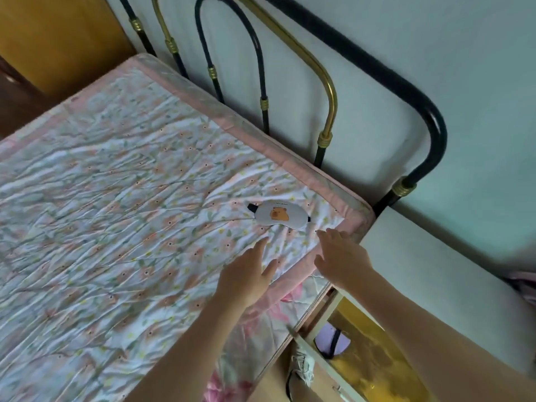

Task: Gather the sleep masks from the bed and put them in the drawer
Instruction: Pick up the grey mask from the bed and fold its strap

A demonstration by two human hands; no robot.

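Clearly, one sleep mask [278,213] is left on the bed [116,198]: a pale one with an orange animal print, lying flat on the flowered quilt near the corner closest to the headboard [327,91] and the white nightstand [435,280]. It sits face up with its dark strap ends poking out at each side, so we can take it from above without untangling anything.

Both our hands reach toward it and neither touches it. Our left hand [246,277] hovers just short of the mask with fingers spread and nothing in its grip; our right hand [342,256] is also spread wide and empty, near the quilt's pink border. We judge the reach comes in low and flat because the mask is thin and soft, so fingers must slide under an edge or pinch the cloth.

Below our right forearm the drawer [362,358] stands pulled out beside the bed, which keeps the carry short. Inside it we see a pale lilac mask [327,340] with a black strap already lying on the yellow bottom, so the job looks partly done.
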